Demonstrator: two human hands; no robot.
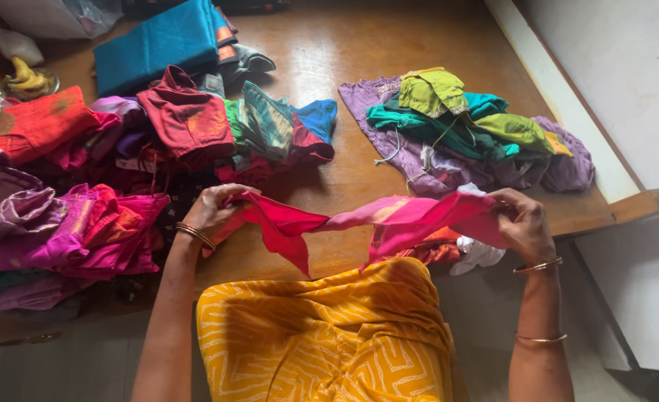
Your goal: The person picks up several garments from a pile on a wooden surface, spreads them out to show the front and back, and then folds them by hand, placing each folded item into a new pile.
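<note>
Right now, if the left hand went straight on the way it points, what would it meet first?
Probably the dark red garment in the pile beyond the left hand, which grips the pink cloth; depth is unclear.

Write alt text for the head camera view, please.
Two hands, left hand and right hand, stretch a pink cloth over a wooden table. Piles of bright clothes lie around it; yellow patterned fabric covers the lap.

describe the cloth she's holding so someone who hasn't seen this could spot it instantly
On the wooden table, look at the near edge, between the cloth piles. The pink cloth is stretched between the left hand and right hand. It alone is off the table.
</note>
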